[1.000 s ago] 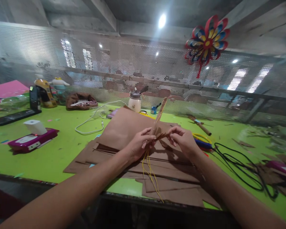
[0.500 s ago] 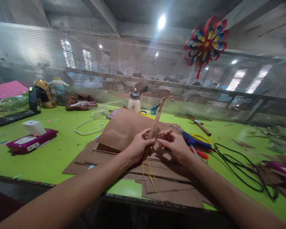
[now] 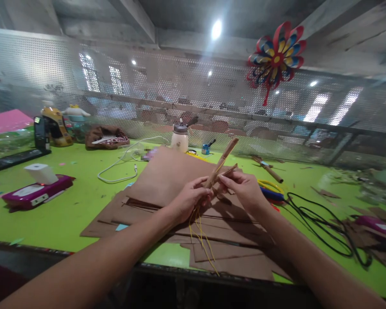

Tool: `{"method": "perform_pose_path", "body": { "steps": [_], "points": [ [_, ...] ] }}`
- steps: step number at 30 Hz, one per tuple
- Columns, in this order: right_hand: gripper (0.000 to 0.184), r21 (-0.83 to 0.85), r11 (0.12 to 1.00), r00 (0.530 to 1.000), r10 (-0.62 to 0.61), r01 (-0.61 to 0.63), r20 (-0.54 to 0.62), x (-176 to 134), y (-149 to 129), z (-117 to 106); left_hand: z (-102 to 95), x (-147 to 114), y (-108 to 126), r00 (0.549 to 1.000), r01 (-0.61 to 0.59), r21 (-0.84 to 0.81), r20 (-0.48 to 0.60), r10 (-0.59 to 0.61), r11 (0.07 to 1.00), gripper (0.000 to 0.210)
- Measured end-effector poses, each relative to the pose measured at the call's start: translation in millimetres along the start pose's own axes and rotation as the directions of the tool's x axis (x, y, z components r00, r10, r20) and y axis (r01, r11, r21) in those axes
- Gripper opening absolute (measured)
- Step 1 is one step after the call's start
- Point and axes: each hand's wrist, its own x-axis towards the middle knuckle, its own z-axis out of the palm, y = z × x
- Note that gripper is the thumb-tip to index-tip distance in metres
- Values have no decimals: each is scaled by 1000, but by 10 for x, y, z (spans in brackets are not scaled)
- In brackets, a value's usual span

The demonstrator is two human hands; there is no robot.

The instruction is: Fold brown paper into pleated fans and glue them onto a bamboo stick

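Note:
My left hand (image 3: 193, 199) is closed around the lower part of a rolled brown paper stick (image 3: 227, 152), which leans up to the right. Thin yellow strings (image 3: 203, 242) hang below that hand, and a bit of yellow runs along the stick. With thumb and fingers my right hand (image 3: 247, 189) pinches a small brown paper piece (image 3: 232, 168) close against the stick's right side. Beneath both hands lies a stack of brown paper sheets (image 3: 176, 171). The fingertips partly hide where stick and paper piece meet.
Yellow-and-blue handled tools (image 3: 270, 192) lie partly behind my right hand, beside a coiled black cable (image 3: 321, 227). A purple power strip (image 3: 38, 193) with a white plug is at left. Further back stand a lidded jar (image 3: 180, 138) and a small blue bottle (image 3: 206, 149).
The paper stick has tilted further to the right. My right hand has risen slightly and now pinches the brown paper piece beside the stick, covering more of the tools.

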Motion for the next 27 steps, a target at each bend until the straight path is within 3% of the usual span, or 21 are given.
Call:
{"method": "perform_pose_path", "body": {
  "steps": [7,20,27],
  "points": [
    [21,-28,1000,1000,8,-8,-5,5,4,14,1,-4,-18,1000,18,62,8,-18,998,45],
    [16,-321,931,983,-185,175,-2,-37,80,21,39,-16,21,1000,-4,135,-16,6,991,43],
    [18,-110,988,993,-111,107,-32,-48,62,-8,15,7,-1,999,-19,154,-28,24,988,46]
  ]
}}
